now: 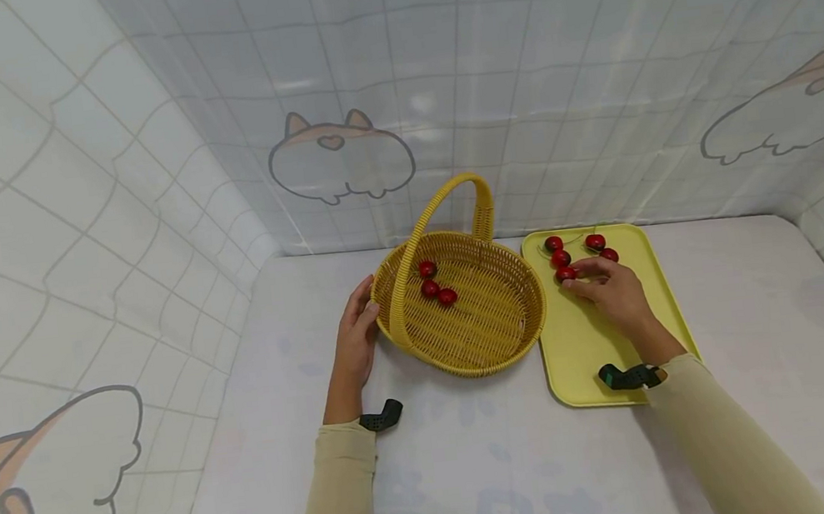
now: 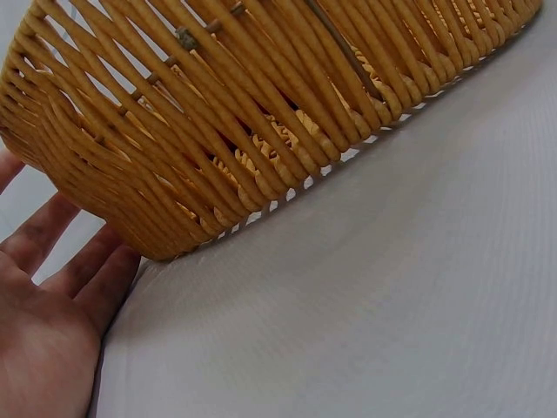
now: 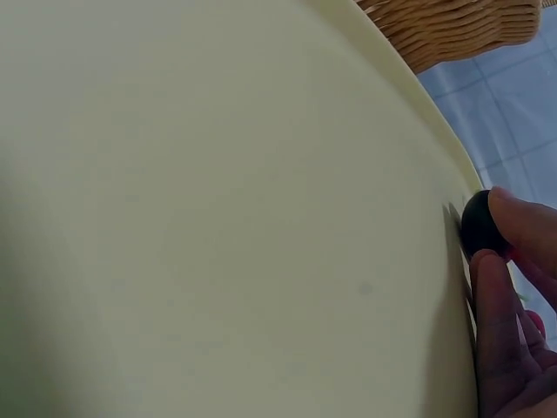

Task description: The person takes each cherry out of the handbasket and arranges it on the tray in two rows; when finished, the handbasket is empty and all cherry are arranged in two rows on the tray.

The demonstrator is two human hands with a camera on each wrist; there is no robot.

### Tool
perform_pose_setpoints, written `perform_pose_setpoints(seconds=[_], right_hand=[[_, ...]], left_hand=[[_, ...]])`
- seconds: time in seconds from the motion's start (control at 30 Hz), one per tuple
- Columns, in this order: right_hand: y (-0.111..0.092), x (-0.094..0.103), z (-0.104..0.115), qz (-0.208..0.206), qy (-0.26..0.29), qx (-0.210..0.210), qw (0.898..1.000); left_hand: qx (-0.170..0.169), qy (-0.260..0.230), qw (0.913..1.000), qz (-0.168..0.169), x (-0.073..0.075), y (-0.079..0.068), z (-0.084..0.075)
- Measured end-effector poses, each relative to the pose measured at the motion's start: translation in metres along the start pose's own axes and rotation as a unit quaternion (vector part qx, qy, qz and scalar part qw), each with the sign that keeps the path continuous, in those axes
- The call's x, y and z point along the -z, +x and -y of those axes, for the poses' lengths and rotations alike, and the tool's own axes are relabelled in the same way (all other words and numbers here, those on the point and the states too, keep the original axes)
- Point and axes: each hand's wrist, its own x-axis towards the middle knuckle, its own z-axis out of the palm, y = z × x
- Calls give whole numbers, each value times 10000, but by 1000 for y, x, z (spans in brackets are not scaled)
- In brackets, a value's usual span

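Across the lower frame lies a whitish surface point(image 1: 479, 468), faintly printed at the bottom; pale gridded sheeting point(image 1: 555, 108) with cartoon animals point(image 1: 341, 157) walls the top and sides. At centre, the left hand point(image 1: 355, 334) rests against a yellow wicker basket point(image 1: 491, 328), fingers apart. Right of centre, the right hand point(image 1: 615, 294) pinches a red cherry point(image 1: 564, 273) at the yellow tray's point(image 1: 581, 356) upper left.

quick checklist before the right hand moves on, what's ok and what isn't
1. Right hand pinching a cherry between thumb and finger: ok
2. Pinched cherry lifted off the tray: cannot tell
3. Its stem free of the neighbouring cherries: cannot tell
4. Left hand against the basket: ok, touching its left side
5. Room inside: ok, three cherries and plenty of bare weave
6. All cherries off the tray: not ok
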Motion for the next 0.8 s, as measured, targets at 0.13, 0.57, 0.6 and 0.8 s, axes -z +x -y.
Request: perform_pose_setpoints(seconds=[0.13,0.57,0.6,0.8], right_hand=[[-1,1,1,-16,105,48,9999],[-9,9,12,74,1575,-82,9875],[-9,9,13,78,1586,-49,9873],[-11,12,31,82,1218,444,9915]], left_hand=[[-48,9,10000,-2,1,1,1],[-54,3,10000,-1,0,-1,1],[-56,4,10000,0,0,-1,1],[-45,14,10000,-2,0,-1,0]])
